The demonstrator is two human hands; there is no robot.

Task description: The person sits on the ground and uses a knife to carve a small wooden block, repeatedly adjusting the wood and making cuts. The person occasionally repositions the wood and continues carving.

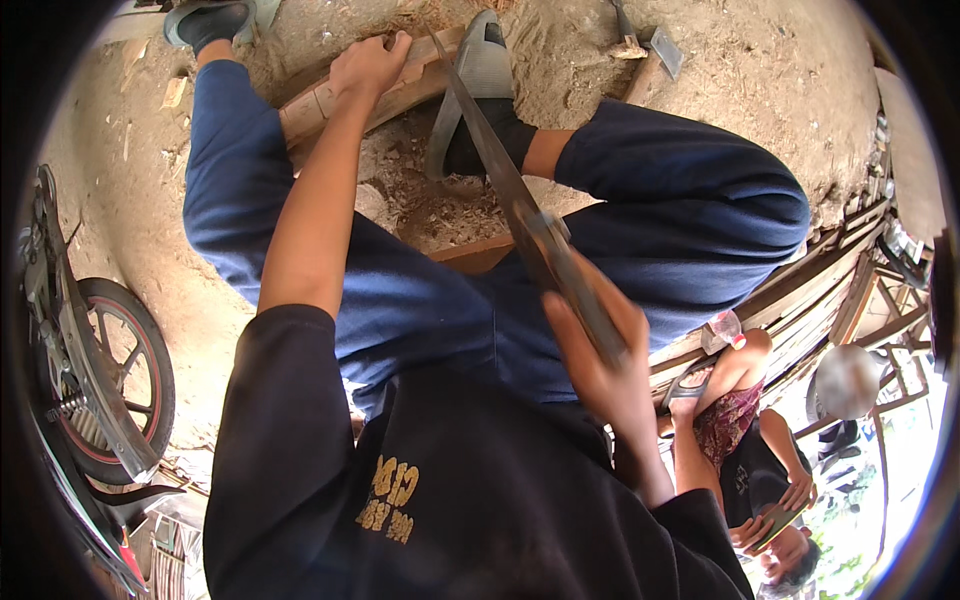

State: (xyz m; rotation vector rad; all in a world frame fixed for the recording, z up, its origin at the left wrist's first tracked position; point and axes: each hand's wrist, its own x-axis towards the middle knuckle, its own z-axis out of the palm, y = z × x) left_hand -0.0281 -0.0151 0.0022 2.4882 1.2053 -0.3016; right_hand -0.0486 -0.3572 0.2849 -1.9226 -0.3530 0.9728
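Handsaw [508, 182], one, runs aslant from the upper centre of the frame to just below and right of the middle; its narrow tip overlaps the wood at upper centre, though I cannot tell whether the two touch. One right hand [590, 375], right of centre, has its fingers wrapped around the handle end, thumb on the left side. At upper left of centre lies a wooden plank [305, 112]; I cannot tell whether it is one piece or several side by side. One left hand [368, 68] bears on it, fingers bent down over it, the fingertips hidden.

Two sandals show: a grey slide sandal [478, 70] at upper centre, by the plank's right end, and a darker sandal [187, 25] at the upper left. Two legs in blue trousers [690, 190] spread across the middle, with one wood block [470, 256] between them. At upper right lies one flat metal blade [667, 52].

One motorcycle, with one wheel [118, 370] in view, stands at the left edge. At lower right are one seated person [745, 475], two hands on one flat object [780, 522], and one clear bottle [722, 328] with a red cap.
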